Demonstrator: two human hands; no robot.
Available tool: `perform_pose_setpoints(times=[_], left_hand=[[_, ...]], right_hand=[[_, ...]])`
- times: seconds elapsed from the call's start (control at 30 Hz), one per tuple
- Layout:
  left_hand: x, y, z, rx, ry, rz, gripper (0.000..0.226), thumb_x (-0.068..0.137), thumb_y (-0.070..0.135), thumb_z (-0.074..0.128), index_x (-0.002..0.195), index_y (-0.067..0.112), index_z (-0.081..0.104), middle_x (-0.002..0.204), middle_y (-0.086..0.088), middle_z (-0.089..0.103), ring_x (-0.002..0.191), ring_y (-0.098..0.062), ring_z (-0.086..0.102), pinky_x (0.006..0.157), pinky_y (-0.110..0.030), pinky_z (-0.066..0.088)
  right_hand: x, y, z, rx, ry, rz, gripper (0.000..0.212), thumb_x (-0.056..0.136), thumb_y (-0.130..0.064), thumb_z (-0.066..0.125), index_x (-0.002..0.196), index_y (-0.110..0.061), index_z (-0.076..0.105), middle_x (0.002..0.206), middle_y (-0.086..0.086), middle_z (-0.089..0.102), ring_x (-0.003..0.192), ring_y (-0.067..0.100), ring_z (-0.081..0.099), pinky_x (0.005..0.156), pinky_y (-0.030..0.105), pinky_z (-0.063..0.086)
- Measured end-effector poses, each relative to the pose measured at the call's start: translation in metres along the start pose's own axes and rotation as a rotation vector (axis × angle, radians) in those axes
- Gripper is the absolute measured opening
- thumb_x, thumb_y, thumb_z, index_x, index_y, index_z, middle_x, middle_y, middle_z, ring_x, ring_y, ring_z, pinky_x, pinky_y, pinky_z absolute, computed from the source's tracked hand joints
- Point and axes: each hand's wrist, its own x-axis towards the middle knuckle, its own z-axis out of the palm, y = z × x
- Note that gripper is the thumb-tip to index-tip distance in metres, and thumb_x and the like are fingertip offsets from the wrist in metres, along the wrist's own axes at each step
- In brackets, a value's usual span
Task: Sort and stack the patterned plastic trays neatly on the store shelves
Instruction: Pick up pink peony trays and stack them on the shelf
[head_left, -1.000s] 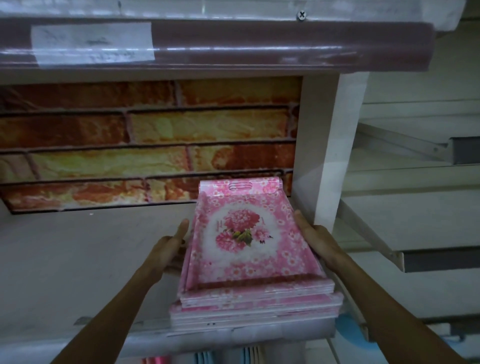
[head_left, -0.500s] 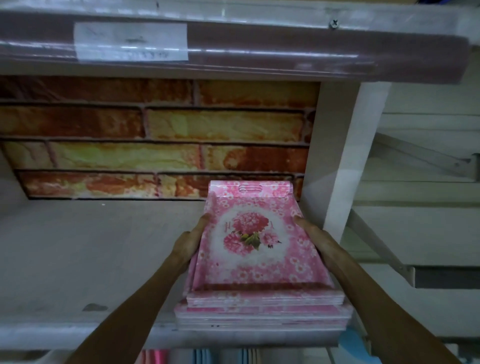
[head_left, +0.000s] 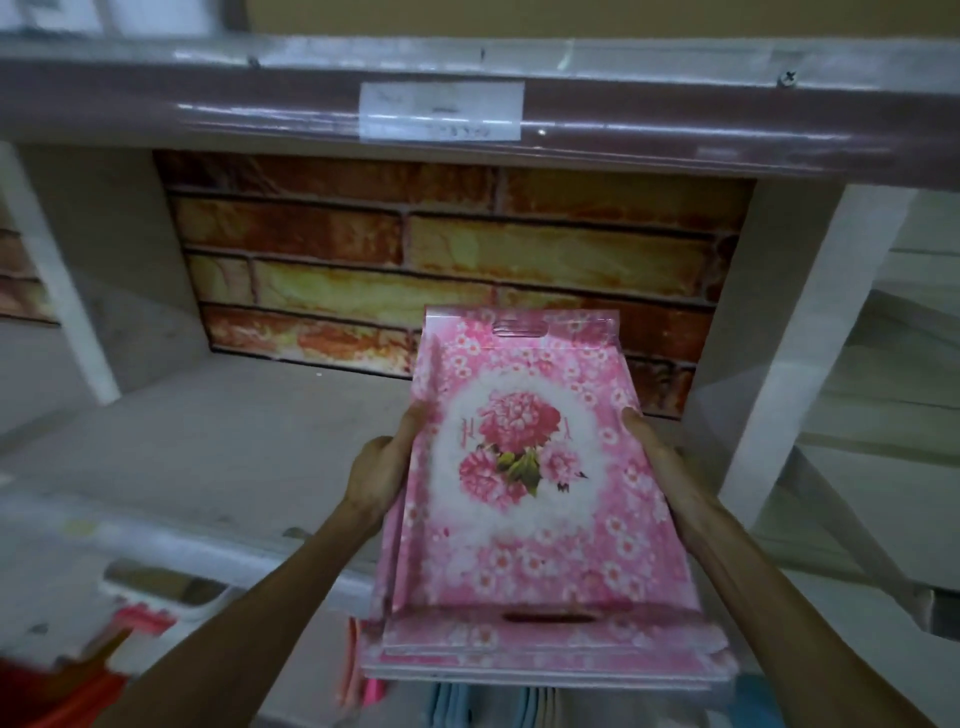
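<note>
A stack of pink flower-patterned rectangular plastic trays (head_left: 524, 499) lay at the front edge of the grey store shelf (head_left: 218, 436), overhanging it, just left of the white upright post (head_left: 779, 364). The left hand (head_left: 382, 475) and right hand (head_left: 657, 457) each kept a closed grip on the stack's long sides.

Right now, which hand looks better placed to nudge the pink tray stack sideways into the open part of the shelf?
Probably the right hand: it presses the pink tray stack's right edge beside the white upright post, and the free shelf board lies left. The left hand grips the opposite edge, only able to guide.
</note>
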Motion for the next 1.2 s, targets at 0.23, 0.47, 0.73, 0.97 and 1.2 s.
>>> perform_pose_setpoints(times=[0.23,0.47,0.73,0.97,1.2], left_hand=[[-0.051,0.001,-0.097,0.007,0.191,0.072,0.1,0.061,0.09,0.049,0.094,-0.001,0.073,0.085,-0.011,0.077,0.081,-0.026,0.073,0.083,-0.045,0.058],[-0.099,-0.007,-0.221,0.057,0.36,0.065,0.091,0.059,0.094,0.045,0.083,0.013,0.077,0.09,-0.007,0.077,0.089,-0.027,0.071,0.095,-0.047,0.052],[-0.151,-0.033,-0.386,0.07,0.542,0.043,0.08,0.063,0.09,0.047,0.079,0.017,0.074,0.09,-0.006,0.075,0.087,-0.025,0.07,0.093,-0.046,0.054],[-0.177,-0.046,-0.512,0.068,0.621,0.032,0.089,0.062,0.092,0.047,0.09,0.012,0.077,0.093,-0.008,0.077,0.087,-0.029,0.072,0.093,-0.048,0.054],[-0.165,-0.06,-0.603,0.027,0.688,-0.002,0.084,0.06,0.092,0.05,0.085,0.016,0.079,0.089,-0.007,0.078,0.083,-0.029,0.074,0.09,-0.048,0.056]], right_hand=[[-0.03,-0.014,0.085,0.017,-0.031,-0.042,0.059,0.05,-0.07,0.075,0.071,-0.016,0.08,0.074,0.007,0.078,0.069,0.027,0.075,0.074,0.038,0.059],[-0.074,-0.026,0.202,0.004,-0.147,-0.056,0.064,0.049,-0.072,0.074,0.073,-0.013,0.079,0.071,0.005,0.077,0.067,0.028,0.074,0.069,0.036,0.059],[-0.146,-0.028,0.363,0.018,-0.333,-0.078,0.055,0.058,-0.07,0.071,0.08,-0.02,0.076,0.068,-0.003,0.077,0.059,0.016,0.073,0.053,0.023,0.052],[-0.187,-0.034,0.496,0.012,-0.434,-0.084,0.057,0.064,-0.067,0.072,0.086,-0.015,0.076,0.074,0.002,0.077,0.066,0.022,0.074,0.058,0.026,0.054],[-0.19,-0.048,0.609,0.02,-0.541,-0.097,0.048,0.066,-0.066,0.071,0.077,-0.019,0.073,0.068,0.002,0.076,0.059,0.019,0.072,0.052,0.022,0.05]])
